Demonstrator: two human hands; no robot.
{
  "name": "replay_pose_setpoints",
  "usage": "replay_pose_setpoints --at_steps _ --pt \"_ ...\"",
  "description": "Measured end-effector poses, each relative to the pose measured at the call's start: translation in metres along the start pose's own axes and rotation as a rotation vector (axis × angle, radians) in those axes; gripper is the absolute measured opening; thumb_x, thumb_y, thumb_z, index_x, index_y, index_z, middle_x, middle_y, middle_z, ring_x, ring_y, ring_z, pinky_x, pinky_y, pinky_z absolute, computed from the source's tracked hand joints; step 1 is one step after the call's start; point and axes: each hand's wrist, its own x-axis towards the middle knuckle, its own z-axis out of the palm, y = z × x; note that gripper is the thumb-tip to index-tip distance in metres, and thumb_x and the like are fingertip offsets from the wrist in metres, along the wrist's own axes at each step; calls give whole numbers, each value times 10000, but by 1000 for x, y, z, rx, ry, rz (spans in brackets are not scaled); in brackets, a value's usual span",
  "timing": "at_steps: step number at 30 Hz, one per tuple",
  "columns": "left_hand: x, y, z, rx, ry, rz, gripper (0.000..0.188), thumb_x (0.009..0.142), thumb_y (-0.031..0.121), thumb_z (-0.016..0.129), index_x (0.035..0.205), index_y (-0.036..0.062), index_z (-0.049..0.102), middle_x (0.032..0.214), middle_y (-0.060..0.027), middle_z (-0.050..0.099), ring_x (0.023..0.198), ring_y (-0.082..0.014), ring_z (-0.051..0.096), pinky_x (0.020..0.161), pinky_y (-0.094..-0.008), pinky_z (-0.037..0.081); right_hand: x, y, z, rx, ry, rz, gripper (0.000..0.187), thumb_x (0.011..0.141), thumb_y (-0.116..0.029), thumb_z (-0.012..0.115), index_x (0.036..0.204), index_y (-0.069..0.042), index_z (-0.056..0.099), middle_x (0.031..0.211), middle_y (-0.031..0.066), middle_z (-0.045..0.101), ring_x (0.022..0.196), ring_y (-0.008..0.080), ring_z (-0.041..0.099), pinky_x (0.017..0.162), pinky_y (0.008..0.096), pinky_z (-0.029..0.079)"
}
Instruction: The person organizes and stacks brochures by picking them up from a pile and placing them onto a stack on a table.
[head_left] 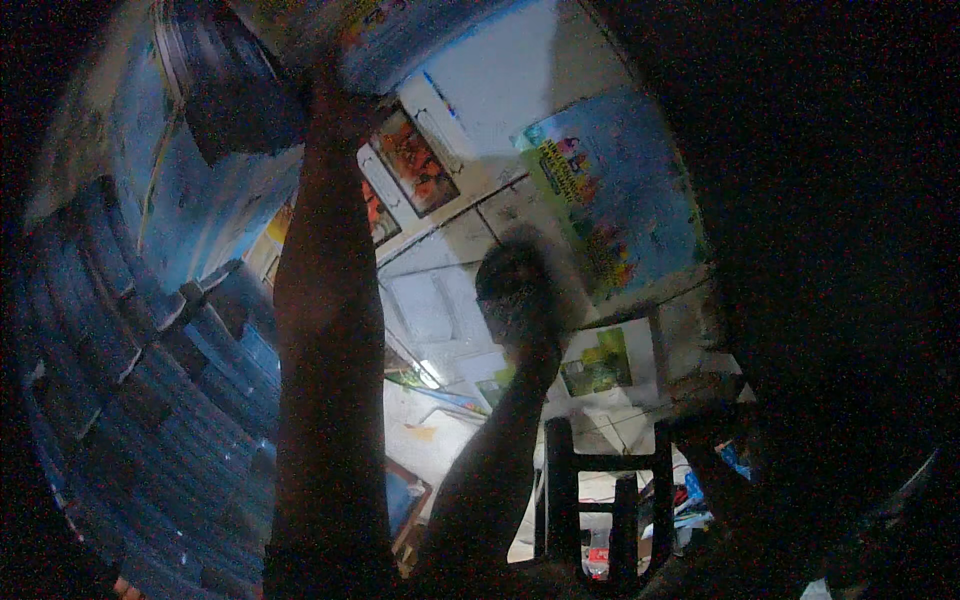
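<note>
My left forearm reaches far up the view, and my left hand (338, 105) is a dark shape by a dark, curved, ribbed bundle (235, 85). Blue sheeting (420, 40) lies just beyond it. Shadow hides the left fingers, so their grip does not show. Over the pale tiled surface is my right hand (515, 290), dark and blurred. Its fingers cannot be made out, nor whether anything is in them. To its right lies a blue sheet with colourful printed pictures (630, 190). Between the hands sit white-bordered panels with red-brown pictures (415, 160).
Stacks of dark blue folded material (150, 400) fill the left side. A dark stool-like frame (610, 465) stands at the lower right, near a white sheet with green pictures (600, 360). Assorted small items (695, 500) lie beside the frame. Deep shadow covers the far right.
</note>
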Motion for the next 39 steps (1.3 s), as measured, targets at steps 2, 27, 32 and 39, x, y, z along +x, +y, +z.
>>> replay_pose_setpoints --at_steps 2,27,32,39 --pt "10 15 9 -963 223 -463 683 865 612 542 1354 138 490 1341 -126 518 1231 -322 484 1018 -512 393 4 -4 3 -4 7 -6 632 1030 -470 356 1459 -8 390 1488 194 393 1384 314 349 1147 386 255" --pt "15 -7 3 -1005 386 -591 562 909 451 580 1296 45 542 1249 -137 610 1135 -344 575 954 -472 506 29 -10 15 8 4 -6 626 1033 -462 354 1451 2 399 1475 199 412 1368 318 374 1141 386 268" --pt "12 4 -15 -2168 -96 -698 627 908 507 559 1374 101 459 1362 -145 506 1237 -333 493 1001 -511 434 32 -17 18 9 -16 -2 625 1033 -460 353 1449 4 401 1473 200 415 1365 319 379 1140 386 271" --pt "10 43 -10 -1274 -163 -350 660 887 483 597 1376 63 451 1343 -180 521 1216 -378 518 982 -550 463 28 -21 22 7 -9 3 623 1034 -458 353 1447 6 404 1469 201 421 1360 321 386 1138 386 275"
